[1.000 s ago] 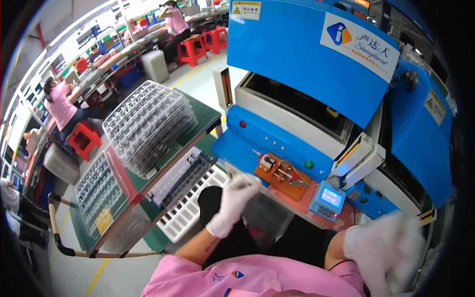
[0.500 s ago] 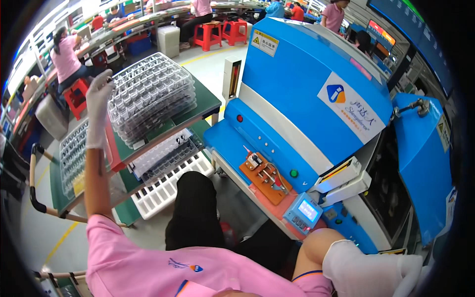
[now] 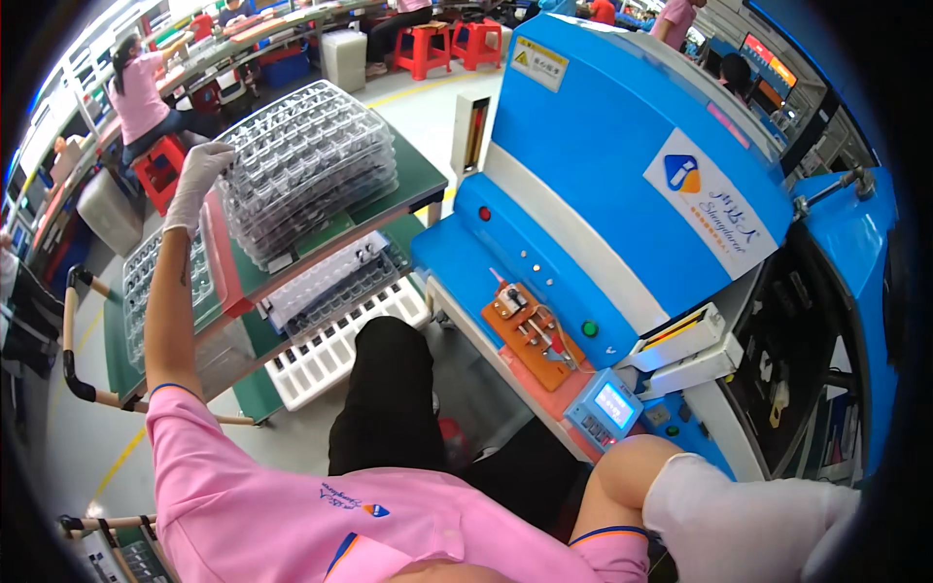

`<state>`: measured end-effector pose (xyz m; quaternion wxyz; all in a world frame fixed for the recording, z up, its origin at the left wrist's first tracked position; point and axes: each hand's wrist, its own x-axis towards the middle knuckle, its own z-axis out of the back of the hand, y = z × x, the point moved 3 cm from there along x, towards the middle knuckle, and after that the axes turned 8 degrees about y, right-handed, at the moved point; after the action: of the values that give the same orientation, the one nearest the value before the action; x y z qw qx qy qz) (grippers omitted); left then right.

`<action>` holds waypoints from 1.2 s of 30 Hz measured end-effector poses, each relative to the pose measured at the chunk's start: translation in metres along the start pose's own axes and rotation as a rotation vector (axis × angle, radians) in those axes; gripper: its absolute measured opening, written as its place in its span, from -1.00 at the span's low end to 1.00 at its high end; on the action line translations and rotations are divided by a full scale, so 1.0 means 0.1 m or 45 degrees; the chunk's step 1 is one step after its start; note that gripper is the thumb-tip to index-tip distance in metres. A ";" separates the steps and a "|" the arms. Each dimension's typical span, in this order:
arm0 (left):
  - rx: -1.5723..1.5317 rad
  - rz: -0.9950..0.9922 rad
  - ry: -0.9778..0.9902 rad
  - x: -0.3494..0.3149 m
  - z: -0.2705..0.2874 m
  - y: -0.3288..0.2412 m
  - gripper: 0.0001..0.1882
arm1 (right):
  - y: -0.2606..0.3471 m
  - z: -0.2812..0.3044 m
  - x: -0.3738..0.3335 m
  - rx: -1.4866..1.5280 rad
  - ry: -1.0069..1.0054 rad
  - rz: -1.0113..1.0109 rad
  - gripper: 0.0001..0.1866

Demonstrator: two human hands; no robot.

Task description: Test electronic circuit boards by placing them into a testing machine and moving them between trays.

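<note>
My left hand, in a white glove, is at the left edge of a stack of clear plastic trays. Its fingers are pinched together by the top tray; a small dark spot shows at the fingertips, too small to name. Rows of small dark parts sit in the tray pockets. My right hand, also in white, is stretched out to the lower right. The dark rim of the picture hides its fingers, so what it touches does not show.
A blue machine stands ahead, with an orange fixture and a small control box on its front ledge. At right, a blue panel stands beside a dark opening. A green-topped cart carries the trays; a white slotted tray lies below.
My left hand has come down and tilted right, its fingertips now at the stack's edge. Beside the blue panel at right, more of the dark interior shows. The whole view has shifted slightly.
</note>
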<state>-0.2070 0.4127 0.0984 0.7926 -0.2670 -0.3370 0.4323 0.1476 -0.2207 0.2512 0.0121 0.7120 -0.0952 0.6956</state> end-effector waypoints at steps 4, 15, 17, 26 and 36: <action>-0.055 -0.040 0.064 -0.06 0.03 0.04 -0.78 | 0.42 0.52 -0.26 0.028 -0.026 -0.075 -0.77; 0.261 0.042 -0.527 -1.36 1.24 -0.06 -0.72 | 0.15 1.10 -0.71 0.350 0.122 -0.270 -0.81; 0.303 0.094 -0.415 -1.62 1.48 0.39 -0.74 | 0.41 1.61 -0.84 0.381 0.126 -0.309 -0.80; 0.770 0.754 0.001 -2.60 2.00 1.13 -0.77 | -0.05 1.46 -1.18 0.545 0.265 -0.385 -0.76; 1.160 0.654 -0.063 -2.15 1.81 1.99 -0.71 | -0.32 0.67 -1.21 0.206 0.416 -0.620 -0.68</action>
<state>-0.5317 0.3470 0.0051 0.6886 0.0412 -0.0570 0.7217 0.2172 -0.1846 0.1327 0.1369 0.5913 0.1373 0.7828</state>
